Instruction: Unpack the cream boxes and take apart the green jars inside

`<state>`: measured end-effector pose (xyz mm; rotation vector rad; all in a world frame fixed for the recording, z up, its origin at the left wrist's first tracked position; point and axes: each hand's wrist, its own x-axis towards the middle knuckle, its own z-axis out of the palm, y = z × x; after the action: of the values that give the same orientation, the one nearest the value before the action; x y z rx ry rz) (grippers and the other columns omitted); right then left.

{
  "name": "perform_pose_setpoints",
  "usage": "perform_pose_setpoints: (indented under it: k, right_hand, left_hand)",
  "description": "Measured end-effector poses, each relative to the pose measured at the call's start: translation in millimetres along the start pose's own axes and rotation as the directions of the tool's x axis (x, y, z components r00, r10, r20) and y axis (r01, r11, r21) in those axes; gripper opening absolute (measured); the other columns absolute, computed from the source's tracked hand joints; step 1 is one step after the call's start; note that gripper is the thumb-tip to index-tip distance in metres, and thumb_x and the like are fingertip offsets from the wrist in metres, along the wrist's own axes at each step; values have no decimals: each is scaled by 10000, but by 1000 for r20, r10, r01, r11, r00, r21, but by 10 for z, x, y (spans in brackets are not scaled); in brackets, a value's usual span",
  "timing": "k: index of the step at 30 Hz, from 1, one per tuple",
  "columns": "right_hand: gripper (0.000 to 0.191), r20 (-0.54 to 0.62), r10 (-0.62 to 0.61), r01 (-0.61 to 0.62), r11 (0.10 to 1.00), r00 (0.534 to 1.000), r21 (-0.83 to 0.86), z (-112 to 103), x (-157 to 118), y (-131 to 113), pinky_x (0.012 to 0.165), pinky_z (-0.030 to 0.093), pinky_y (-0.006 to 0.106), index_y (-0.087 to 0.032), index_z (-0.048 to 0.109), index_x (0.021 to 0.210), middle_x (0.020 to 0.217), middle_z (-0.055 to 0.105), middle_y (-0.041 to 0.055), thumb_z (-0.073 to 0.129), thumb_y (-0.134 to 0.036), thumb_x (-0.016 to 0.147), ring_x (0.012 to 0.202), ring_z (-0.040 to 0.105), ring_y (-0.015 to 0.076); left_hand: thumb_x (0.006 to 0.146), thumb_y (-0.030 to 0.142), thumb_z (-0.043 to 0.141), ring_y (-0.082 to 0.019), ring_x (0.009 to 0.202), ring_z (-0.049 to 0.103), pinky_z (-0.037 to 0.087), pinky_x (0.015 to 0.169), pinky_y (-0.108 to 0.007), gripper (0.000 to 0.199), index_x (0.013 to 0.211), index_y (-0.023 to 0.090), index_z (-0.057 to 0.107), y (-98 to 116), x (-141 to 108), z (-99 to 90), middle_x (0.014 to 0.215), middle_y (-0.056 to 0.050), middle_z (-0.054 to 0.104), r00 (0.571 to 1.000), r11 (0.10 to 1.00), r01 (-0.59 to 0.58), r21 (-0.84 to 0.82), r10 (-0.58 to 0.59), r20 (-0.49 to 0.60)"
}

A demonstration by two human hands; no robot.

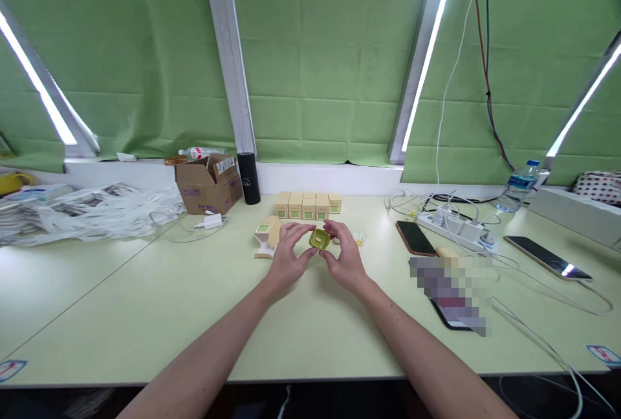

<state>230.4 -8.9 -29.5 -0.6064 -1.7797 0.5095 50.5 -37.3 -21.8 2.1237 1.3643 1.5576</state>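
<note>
Between my two hands is a small square olive-green container (319, 239), its hollow side facing me and a pale spot inside it. The thumb and fingers of my left hand (290, 254) grip its left side. On the other side, my right hand (345, 256) pinches it with thumb and fingers. An opened small cardboard box (266, 231) with its flap out lies just beyond my left hand, partly hidden by it. Behind my right fingers sits a small clear item (359, 237) with some yellow, too small to name.
A row of small tan boxes (308, 205) stands at the back. Left are a brown carton (208, 186), a black cylinder (249, 178) and white strips (111, 212). Right lie phones (416, 238), a power strip (458, 228) with tangled cables, and a water bottle (518, 186).
</note>
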Motion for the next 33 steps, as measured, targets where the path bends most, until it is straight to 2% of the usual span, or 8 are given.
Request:
perform_pose_setpoints:
  k: [8, 13, 17, 20, 23, 27, 33]
  right_hand:
    - [721, 43, -125, 128, 989, 991, -71, -35, -4, -19, 1013, 582, 525, -306, 415, 1481, 1381, 541, 127, 532, -10, 834, 1182, 640, 275]
    - [549, 44, -202, 206, 967, 978, -149, -49, 5, -49, 1064, 551, 521, -266, 477, 1439, 1385, 542, 149, 537, -83, 924, 1300, 572, 290]
    - [309, -14, -303, 283, 907, 953, -312, -64, 21, -59, 935, 582, 466, -247, 659, 1223, 1256, 580, 132, 565, -124, 956, 1178, 590, 278]
    - [216, -48, -356, 299, 845, 933, -444, -75, 32, -52, 811, 565, 415, -238, 730, 1069, 1113, 594, 111, 594, -120, 951, 1057, 565, 267]
    - [207, -52, -364, 290, 814, 930, -504, -76, 32, -39, 742, 527, 374, -235, 754, 997, 1041, 594, 98, 607, -100, 938, 1000, 537, 256]
    - [204, -41, -363, 289, 801, 931, -524, -67, 23, -30, 737, 505, 368, -230, 756, 946, 1008, 604, 89, 619, -82, 919, 987, 529, 252]
    - [208, -53, -371, 286, 791, 927, -541, -57, 20, -48, 702, 485, 349, -220, 745, 901, 953, 598, 83, 606, -66, 917, 951, 524, 243]
  left_hand:
    - [884, 189, 712, -306, 1292, 489, 449, 1106, -543, 403, 1276, 272, 671, 43, -9, -4, 1242, -75, 711, 995, 994, -92, 61, 93, -20]
    - [872, 167, 729, -294, 1246, 497, 472, 1073, -515, 346, 1200, 261, 671, 62, 0, -8, 1186, -65, 721, 994, 992, -89, 84, 94, -53]
    - [865, 155, 738, -291, 1238, 489, 480, 1059, -503, 344, 1184, 255, 660, 67, -6, -5, 1159, -61, 720, 992, 989, -97, 112, 106, -71]
    - [858, 140, 737, -295, 1232, 489, 491, 1043, -507, 364, 1193, 251, 651, 76, -18, 2, 1147, -64, 717, 987, 982, -141, 129, 149, -54]
    - [868, 129, 715, -297, 1226, 499, 500, 1033, -513, 367, 1208, 248, 644, 95, -26, 10, 1152, -72, 708, 978, 969, -201, 145, 207, -34]
    - [881, 114, 688, -300, 1212, 505, 502, 1030, -531, 374, 1228, 244, 636, 114, -28, 14, 1148, -78, 708, 960, 946, -274, 175, 281, -16]
    - [896, 125, 687, -300, 1202, 510, 512, 1016, -526, 381, 1252, 248, 632, 107, -34, 14, 1162, -84, 711, 949, 931, -308, 195, 315, -7]
